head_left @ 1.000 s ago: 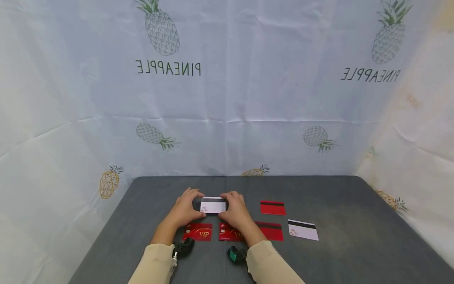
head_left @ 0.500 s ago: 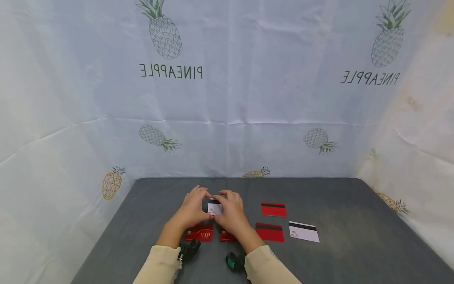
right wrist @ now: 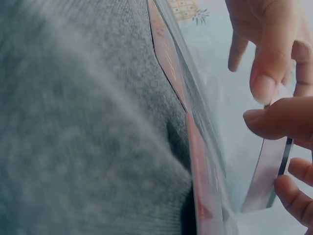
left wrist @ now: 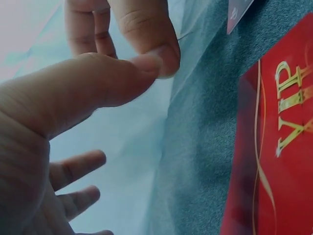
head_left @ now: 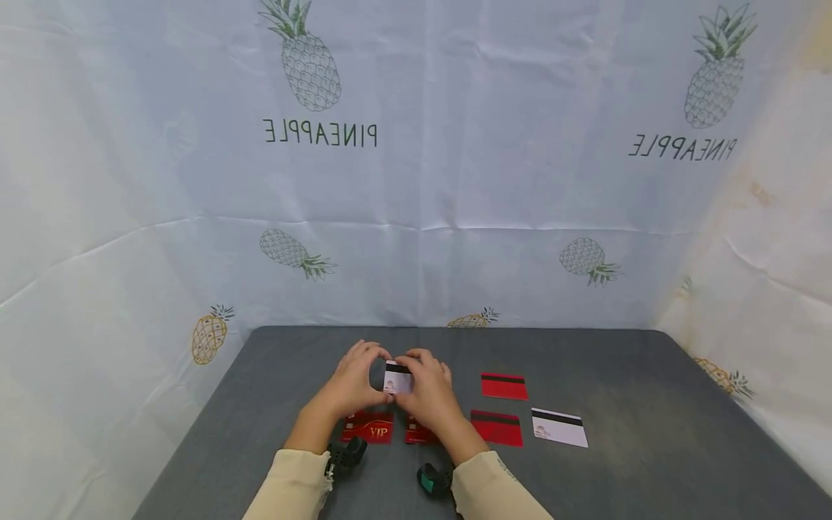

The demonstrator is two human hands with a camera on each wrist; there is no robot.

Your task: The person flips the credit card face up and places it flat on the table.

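Observation:
A white plastic card with a black stripe (head_left: 398, 383) is held upright between my two hands. My right hand (head_left: 425, 393) grips it by its upper and lower edges and covers its right part. At its left corners, the curved thumb and index finger of my left hand (head_left: 349, 383) hold the card. The two thumb tips meet in the left wrist view, where the card is hidden behind them. In the right wrist view the card (right wrist: 266, 169) slants down beside the right fingers. Below the hands lie a red VIP card (head_left: 370, 431) and another red card (head_left: 417, 433), partly covered.
To the right on the dark grey table (head_left: 624, 404) lie a striped red card (head_left: 504, 390), a second striped red card (head_left: 496, 433) and a striped white card (head_left: 559, 433). Behind the table hangs a pineapple-print curtain (head_left: 416, 180).
My right hand has slid left along the white card, so less of it shows. The left hand has shifted slightly right. The cards on the table lie as before.

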